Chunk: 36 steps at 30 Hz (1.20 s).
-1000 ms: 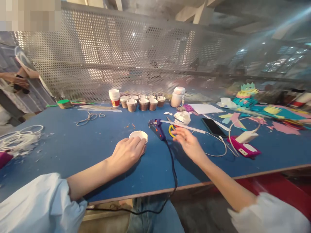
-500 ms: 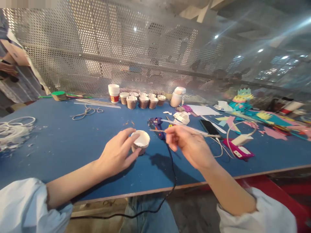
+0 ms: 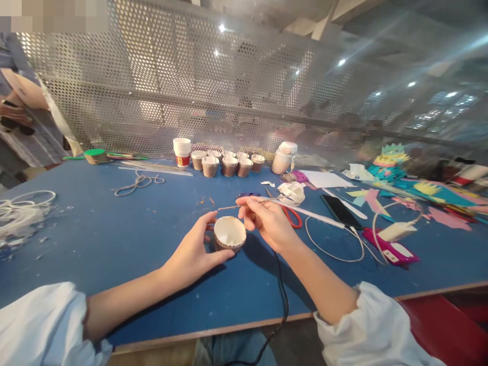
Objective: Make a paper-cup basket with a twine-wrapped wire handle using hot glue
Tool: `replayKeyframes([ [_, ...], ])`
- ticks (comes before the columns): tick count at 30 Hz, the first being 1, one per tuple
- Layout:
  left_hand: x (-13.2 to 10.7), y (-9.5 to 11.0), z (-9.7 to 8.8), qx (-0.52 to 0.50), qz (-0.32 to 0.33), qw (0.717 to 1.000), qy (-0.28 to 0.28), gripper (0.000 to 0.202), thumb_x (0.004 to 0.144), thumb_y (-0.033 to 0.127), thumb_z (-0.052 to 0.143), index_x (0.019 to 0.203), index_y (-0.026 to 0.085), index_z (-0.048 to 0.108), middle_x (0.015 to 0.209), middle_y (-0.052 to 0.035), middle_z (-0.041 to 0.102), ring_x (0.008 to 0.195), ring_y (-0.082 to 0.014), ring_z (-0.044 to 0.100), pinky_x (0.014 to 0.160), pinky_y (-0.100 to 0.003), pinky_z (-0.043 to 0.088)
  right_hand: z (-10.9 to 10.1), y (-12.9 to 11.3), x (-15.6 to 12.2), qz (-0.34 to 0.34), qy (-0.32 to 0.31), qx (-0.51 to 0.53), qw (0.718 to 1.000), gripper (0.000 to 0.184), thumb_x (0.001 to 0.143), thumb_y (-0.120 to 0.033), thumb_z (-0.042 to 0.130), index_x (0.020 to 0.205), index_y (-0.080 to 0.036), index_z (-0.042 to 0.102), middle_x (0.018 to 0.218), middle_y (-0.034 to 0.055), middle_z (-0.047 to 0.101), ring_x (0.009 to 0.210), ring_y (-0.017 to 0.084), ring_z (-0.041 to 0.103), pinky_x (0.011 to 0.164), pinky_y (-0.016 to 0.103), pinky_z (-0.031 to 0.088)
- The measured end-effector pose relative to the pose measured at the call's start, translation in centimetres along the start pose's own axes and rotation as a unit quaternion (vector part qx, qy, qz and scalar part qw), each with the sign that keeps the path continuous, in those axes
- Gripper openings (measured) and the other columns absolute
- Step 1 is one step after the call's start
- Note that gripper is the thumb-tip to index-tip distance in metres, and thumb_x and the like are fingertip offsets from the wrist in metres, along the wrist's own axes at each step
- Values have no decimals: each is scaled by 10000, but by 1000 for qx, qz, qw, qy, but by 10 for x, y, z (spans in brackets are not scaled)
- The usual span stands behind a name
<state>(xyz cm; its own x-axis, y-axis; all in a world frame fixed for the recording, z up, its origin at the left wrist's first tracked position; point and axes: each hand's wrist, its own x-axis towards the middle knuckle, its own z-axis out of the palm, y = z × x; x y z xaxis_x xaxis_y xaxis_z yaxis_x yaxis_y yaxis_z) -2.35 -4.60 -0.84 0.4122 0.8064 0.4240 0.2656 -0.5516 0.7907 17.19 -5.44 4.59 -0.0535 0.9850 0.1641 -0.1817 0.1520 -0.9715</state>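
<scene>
My left hand (image 3: pixel 198 246) is curled round a small paper cup (image 3: pixel 230 235), white inside with a brown-wrapped outside and a dark, uneven rim. The cup's open mouth tilts toward me. Just above its far rim, my right hand (image 3: pixel 269 221) pinches a thin brown cord (image 3: pixel 227 207) whose free end points left over the cup. Behind my right fingers lies a dark blue glue gun (image 3: pixel 249 194), mostly hidden, with a long translucent glue stick (image 3: pixel 312 212) reaching right. Red-handled scissors (image 3: pixel 296 218) lie beyond that hand.
Several brown-wrapped cups (image 3: pixel 229 165) and a stack of white cups (image 3: pixel 182 152) line the back by a perforated metal screen (image 3: pixel 171 76). A phone (image 3: pixel 341 212), a magenta power strip (image 3: pixel 392 247) and paper scraps lie right. A black cable (image 3: pixel 282 290) crosses the front edge. A person stands far left.
My left hand has closed further round the cup, which now tilts toward me. My right hand has moved left with the cord, close to the cup's rim, and now covers most of the glue gun.
</scene>
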Motion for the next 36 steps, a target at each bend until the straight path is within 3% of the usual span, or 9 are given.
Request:
replayKeyframes([
  [5, 14, 7, -25, 47, 46, 997, 48, 215, 888, 327, 521, 1052, 210, 597, 1074, -73, 642, 900, -171, 642, 744, -304, 550, -4, 0, -4, 12, -17, 13, 1000, 251, 845, -388, 616, 883, -152, 693, 680, -4, 629, 454, 58, 464, 470, 230, 368],
  [9, 32, 19, -32, 89, 98, 991, 33, 183, 882, 305, 533, 948, 209, 674, 958, -45, 663, 825, -157, 636, 705, -277, 534, -1, -2, -7, 32, -33, 42, 998, 239, 844, -382, 619, 873, -159, 698, 661, -11, 619, 440, 52, 443, 451, 220, 341],
  [14, 38, 28, -22, 111, 144, 983, -15, 163, 875, 266, 539, 880, 217, 694, 811, -26, 660, 744, -150, 627, 673, -269, 519, 1, 0, -10, 39, -53, 60, 996, 250, 845, -392, 615, 872, -158, 697, 664, -5, 630, 429, 52, 439, 436, 219, 328],
  [18, 37, 27, -22, 97, 121, 988, 9, 170, 870, 257, 530, 829, 211, 689, 777, -18, 654, 702, -139, 612, 613, -248, 482, -2, -2, -11, 29, -46, 27, 998, 313, 842, -445, 607, 939, -156, 678, 709, 6, 640, 437, 58, 469, 449, 227, 357],
  [22, 35, 21, -32, 89, 30, 995, 23, 182, 850, 307, 547, 800, 201, 686, 780, -15, 664, 708, -144, 596, 614, -246, 451, -5, -6, -15, -24, 25, -131, 991, 342, 869, -486, 551, 896, -158, 642, 699, 9, 627, 447, 75, 485, 462, 242, 395],
  [25, 33, 18, -39, 80, -30, 996, 22, 206, 826, 352, 557, 783, 196, 685, 758, -10, 666, 683, -145, 571, 618, -254, 439, -7, -7, -20, -186, 101, -316, 925, 198, 898, -355, 546, 853, -180, 626, 696, 4, 610, 517, 96, 515, 525, 256, 445],
  [29, 31, 18, -40, 62, -62, 996, 13, 234, 810, 392, 553, 773, 198, 678, 733, -4, 660, 664, -146, 555, 603, -255, 429, -11, -7, -20, -419, 145, -486, 753, 151, 882, -142, 540, 979, -203, 639, 823, 41, 629, 664, 134, 575, 627, 285, 499],
  [31, 30, 19, -39, 63, -56, 996, 8, 227, 816, 384, 546, 765, 203, 672, 734, 0, 657, 683, -149, 561, 609, -253, 429, -14, -8, -18, -464, 148, -522, 700, 232, 874, -93, 529, 1042, -210, 639, 868, 60, 624, 726, 150, 599, 653, 295, 517],
  [36, 28, 22, -39, 77, -2, 997, -1, 184, 828, 321, 540, 744, 206, 658, 690, 19, 623, 641, -127, 550, 592, -237, 428, -22, -8, -13, -487, 173, -599, 611, 288, 868, -77, 539, 1090, -217, 657, 861, 73, 591, 751, 169, 580, 647, 309, 501],
])
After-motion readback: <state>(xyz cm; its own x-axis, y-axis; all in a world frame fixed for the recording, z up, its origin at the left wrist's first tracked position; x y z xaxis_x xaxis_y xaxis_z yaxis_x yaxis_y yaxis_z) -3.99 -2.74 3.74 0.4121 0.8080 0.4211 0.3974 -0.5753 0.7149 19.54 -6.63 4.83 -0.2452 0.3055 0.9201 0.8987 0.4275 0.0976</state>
